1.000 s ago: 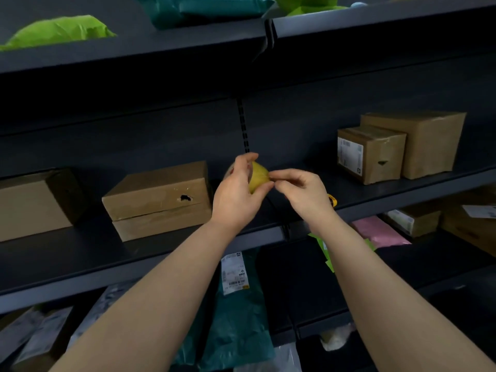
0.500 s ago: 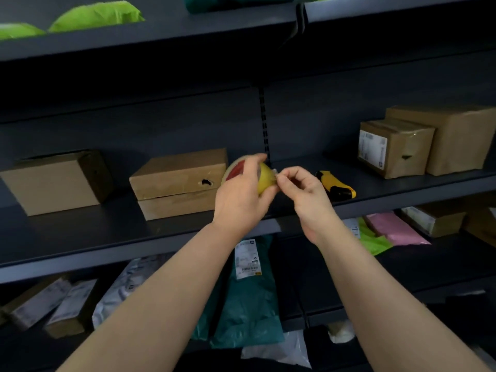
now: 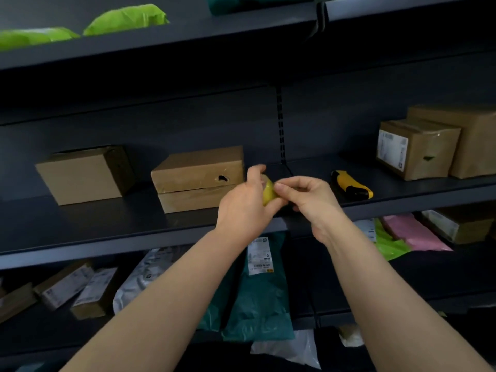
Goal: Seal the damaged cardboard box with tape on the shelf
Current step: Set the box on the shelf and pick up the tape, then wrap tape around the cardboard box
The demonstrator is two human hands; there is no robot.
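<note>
Cardboard box (image 3: 198,170), matte, holed, long axis along shelf (image 3: 107,226); our left hand (image 3: 241,208) grips glossy yellow tape (image 3: 268,193), right hand (image 3: 308,200) pinches it.

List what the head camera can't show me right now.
All in the head view:
Tape roll: mostly covered by the left hand; whether the right hand pinches a free tape end is blurred.
Damaged box: rear sides face away; only the front hole shows.
Teal mailer label: text too small.
Far-right box: cut off by the frame edge.
</note>
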